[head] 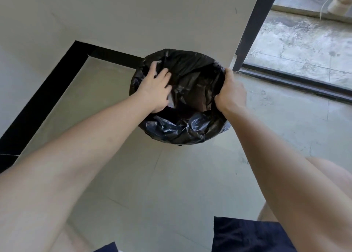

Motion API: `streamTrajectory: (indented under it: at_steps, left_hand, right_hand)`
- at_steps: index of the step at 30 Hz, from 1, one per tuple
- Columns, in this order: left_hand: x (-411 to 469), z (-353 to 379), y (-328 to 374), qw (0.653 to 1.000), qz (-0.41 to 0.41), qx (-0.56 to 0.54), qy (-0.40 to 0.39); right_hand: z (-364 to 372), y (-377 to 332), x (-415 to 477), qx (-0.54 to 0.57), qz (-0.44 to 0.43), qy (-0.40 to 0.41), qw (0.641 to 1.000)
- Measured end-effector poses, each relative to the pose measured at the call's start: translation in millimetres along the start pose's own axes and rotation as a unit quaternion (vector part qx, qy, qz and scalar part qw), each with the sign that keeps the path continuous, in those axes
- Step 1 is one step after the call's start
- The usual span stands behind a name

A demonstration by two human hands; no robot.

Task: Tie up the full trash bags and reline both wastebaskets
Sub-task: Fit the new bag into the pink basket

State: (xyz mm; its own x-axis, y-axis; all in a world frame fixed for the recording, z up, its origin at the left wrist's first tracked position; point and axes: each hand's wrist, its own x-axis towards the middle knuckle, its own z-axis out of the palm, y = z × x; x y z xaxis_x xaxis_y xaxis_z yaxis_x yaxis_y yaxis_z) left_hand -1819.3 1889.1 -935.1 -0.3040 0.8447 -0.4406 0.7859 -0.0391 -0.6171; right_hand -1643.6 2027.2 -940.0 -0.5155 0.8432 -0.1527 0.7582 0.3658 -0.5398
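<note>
Dark shorts (pixel 247 234) are nearest, at the bottom. Past them lies the grey floor (pixel 171 185). Two bare arms reach out to a black bag (pixel 190 74). It sits on the floor, close to the wall (pixel 152 13). Its mouth is round and wide open. The left hand (pixel 154 88) lies with fingers spread, pressing the bag's left side. The right hand (pixel 230 93) is curled tight around the bag's right edge. A dark window frame (pixel 255 23) stands far right.

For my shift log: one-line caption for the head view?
Left hand presses inside the open black trash bag while right hand grips its edge.
</note>
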Motion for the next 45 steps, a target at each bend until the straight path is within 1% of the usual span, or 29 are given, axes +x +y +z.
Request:
streamTrajectory:
  at_steps: [2, 4, 6, 8, 10, 11, 12, 13, 14, 15, 16, 17, 19, 22, 25, 27, 29, 31, 32, 33, 34, 35, 36, 38, 39, 40, 42, 43, 45]
  left_hand:
    - [8.3, 10.4, -2.0, 0.998, -0.018, 0.024, -0.055]
    - [10.4, 13.0, 0.1, 0.998, -0.034, -0.001, -0.052]
    - [7.9, 8.3, 4.7, 0.997, -0.042, -0.057, -0.008]
    - [-3.8, 1.0, 3.0, 0.977, -0.062, -0.183, 0.087]
    - [-21.6, -2.1, -0.7, 0.931, -0.134, -0.274, 0.200]
    - [-31.1, -0.3, -1.3, 0.909, -0.190, -0.299, 0.222]
    - [-40.7, 2.6, -0.6, 0.888, -0.242, -0.330, 0.208]
    - [-49.3, 6.7, 2.0, 0.864, -0.286, -0.380, 0.167]
    - [-55.0, 10.4, 5.7, 0.828, -0.317, -0.449, 0.114]
    - [-57.4, 13.4, 9.5, 0.782, -0.337, -0.521, 0.065]
    - [-57.4, 15.7, 12.6, 0.737, -0.350, -0.577, 0.035]
    - [-55.9, 16.3, 14.8, 0.704, -0.366, -0.608, 0.032]
    - [-52.4, 12.0, 17.1, 0.671, -0.392, -0.627, 0.049]
    - [-54.0, 6.7, 22.6, 0.630, -0.427, -0.646, 0.056]
    - [-56.3, 2.3, 28.1, 0.595, -0.460, -0.656, 0.062]
    - [-54.7, -1.2, 29.7, 0.582, -0.466, -0.664, 0.067]
    - [-54.6, -1.9, 30.4, 0.558, -0.455, -0.690, 0.070]
    - [-57.5, 3.3, 27.7, 0.504, -0.436, -0.740, 0.094]
    - [-59.4, 6.5, 24.1, 0.475, -0.437, -0.755, 0.118]
    - [-59.9, 10.4, 19.9, 0.459, -0.447, -0.754, 0.146]
    - [-59.1, 14.7, 16.2, 0.448, -0.456, -0.750, 0.171]
    - [-57.3, 18.6, 13.4, 0.427, -0.456, -0.759, 0.184]
    - [-54.9, 21.9, 12.6, 0.383, -0.441, -0.792, 0.178]
    - [-50.1, 24.6, 16.7, 0.259, -0.385, -0.874, 0.143]
    - [-49.2, 24.4, 18.9, 0.209, -0.374, -0.894, 0.133]
    - [-49.0, 24.3, 19.1, 0.177, -0.372, -0.902, 0.131]
    - [-46.8, 28.7, 18.0, 0.134, -0.353, -0.916, 0.138]
    - [-46.1, 30.8, 17.2, 0.121, -0.340, -0.922, 0.141]
    - [-47.3, 32.8, 19.6, 0.130, -0.333, -0.924, 0.136]
  right_hand:
    - [2.4, 0.9, 1.2, -0.008, -0.006, 0.012, 1.000]
    - [5.1, 2.5, 2.0, -0.009, -0.013, 0.021, 1.000]
    - [6.5, 2.8, 2.9, -0.010, -0.014, 0.024, 1.000]
    - [7.2, 2.6, 3.6, -0.009, -0.015, 0.026, 1.000]
    - [6.5, 3.5, 3.4, -0.005, -0.014, 0.021, 1.000]
    - [6.3, 3.7, 3.4, -0.006, -0.016, 0.020, 1.000]
    - [6.7, 3.5, 4.1, -0.012, -0.020, 0.019, 1.000]
    - [7.0, 2.7, 5.2, -0.022, -0.025, 0.016, 0.999]
    - [6.6, 0.4, 6.3, -0.034, -0.033, 0.009, 0.999]
    - [5.3, -1.9, 7.6, -0.047, -0.041, -0.003, 0.998]
    - [3.8, -4.0, 9.0, -0.058, -0.046, -0.024, 0.997]
    - [1.7, -5.7, 10.2, -0.068, -0.042, -0.051, 0.996]
    - [-5.9, -9.8, 8.6, -0.087, 0.001, -0.078, 0.993]
    - [-12.3, -16.9, -13.0, -0.070, 0.062, -0.039, 0.995]
    - [-3.9, -14.9, -41.5, -0.103, 0.056, -0.073, 0.990]
    - [-0.7, -13.3, -45.5, -0.105, 0.042, -0.087, 0.990]
    - [-2.9, -15.0, -40.1, -0.068, 0.034, -0.096, 0.992]
    - [-7.2, -14.6, -33.2, 0.022, 0.040, -0.119, 0.992]
    - [-10.6, -13.8, -31.1, 0.111, 0.064, -0.109, 0.986]
    - [-13.4, -11.1, -29.8, 0.198, 0.099, -0.077, 0.972]
    - [-14.3, -7.1, -29.7, 0.255, 0.126, -0.034, 0.958]
    - [-12.9, -4.3, -31.3, 0.264, 0.139, 0.001, 0.954]
    - [-8.6, -1.4, -34.1, 0.252, 0.135, 0.022, 0.958]
    - [6.0, 1.9, -38.4, 0.277, 0.126, 0.040, 0.952]
    - [11.8, 1.5, -39.0, 0.309, 0.129, 0.046, 0.941]
    - [16.4, 1.6, -37.4, 0.335, 0.136, 0.055, 0.930]
    - [20.6, -0.2, -31.6, 0.371, 0.153, 0.069, 0.913]
    - [21.8, -0.6, -29.9, 0.382, 0.158, 0.070, 0.908]
    - [24.2, 0.5, -31.2, 0.370, 0.160, 0.073, 0.912]
